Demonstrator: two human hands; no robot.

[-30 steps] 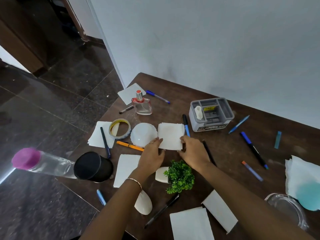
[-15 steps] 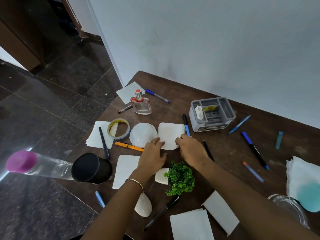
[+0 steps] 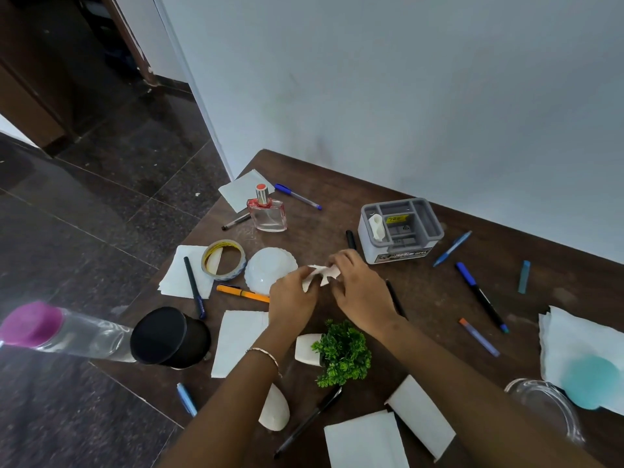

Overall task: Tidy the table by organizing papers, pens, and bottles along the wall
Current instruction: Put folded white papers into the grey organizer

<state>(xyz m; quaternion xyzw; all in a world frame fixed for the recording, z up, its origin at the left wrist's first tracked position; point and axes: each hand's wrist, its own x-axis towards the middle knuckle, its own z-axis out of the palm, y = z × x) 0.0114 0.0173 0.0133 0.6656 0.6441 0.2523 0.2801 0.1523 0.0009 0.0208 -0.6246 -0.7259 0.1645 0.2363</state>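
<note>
A small white paper (image 3: 320,273) is bunched between my left hand (image 3: 292,300) and my right hand (image 3: 359,292), lifted just above the middle of the brown table (image 3: 435,298). Both hands pinch it. More white papers lie flat: one (image 3: 238,342) by my left wrist, one (image 3: 179,275) under a dark pen (image 3: 194,287), one (image 3: 241,189) at the far corner, two (image 3: 366,440) near me. An orange pen (image 3: 241,293), a blue pen (image 3: 299,196) and other pens (image 3: 481,297) are scattered. A clear perfume bottle (image 3: 268,212) stands near the wall corner.
A grey organiser tray (image 3: 400,228) stands by the wall. A tape roll (image 3: 223,258), white bowl (image 3: 268,270), black cup (image 3: 169,337), lying clear bottle with pink cap (image 3: 64,331), small green plant (image 3: 341,354) and a glass jar (image 3: 543,407) crowd the table.
The white paper that lay flat under both hands has been gathered up and crumpled between them. The hands have drawn closer together and lifted slightly.
</note>
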